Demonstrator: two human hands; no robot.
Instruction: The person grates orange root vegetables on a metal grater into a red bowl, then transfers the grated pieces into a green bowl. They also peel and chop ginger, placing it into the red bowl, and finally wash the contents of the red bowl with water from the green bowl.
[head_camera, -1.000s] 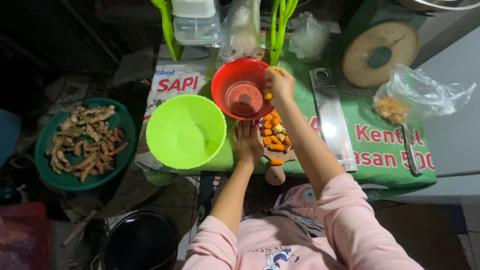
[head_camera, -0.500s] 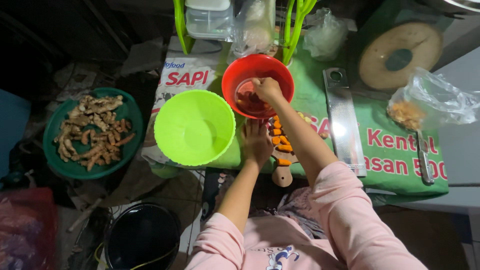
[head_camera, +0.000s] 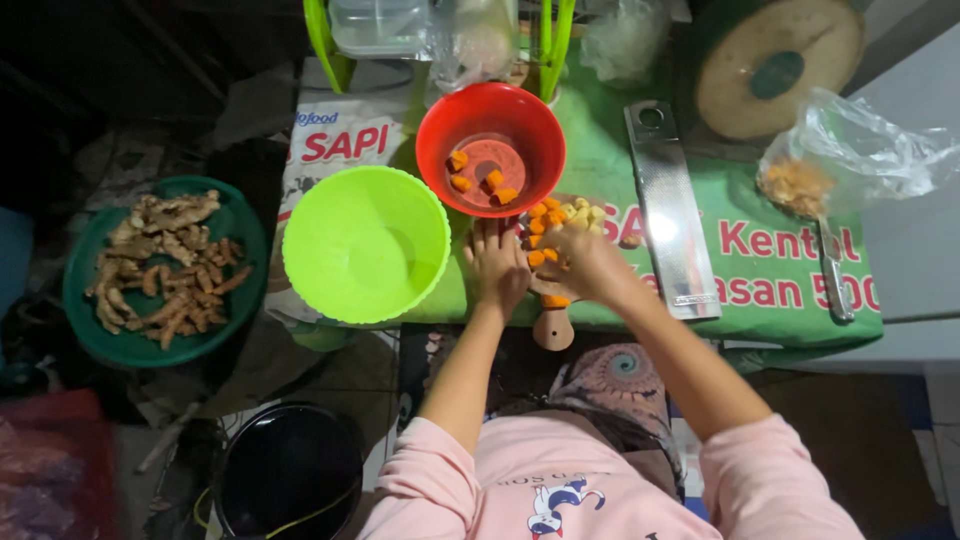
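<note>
From the head camera, a low desk covered in green printed sheeting stands over a dim, cluttered floor. On the desk sit an empty lime-green bowl, a red bowl holding a few orange pieces, a flat metal blade and a clear plastic bag. A dark green tray of brown roots lies to the left.

The small wooden cutting board is mostly hidden under the hands; only its handle shows, pointing toward the person (its long axis runs near to far). The chopped orange pieces lie on it, just below the red bowl. The left hand rests flat, fingers extended, beside them. The right hand curls over the pieces, its grip narrow, though whether it holds any I cannot tell.
</note>
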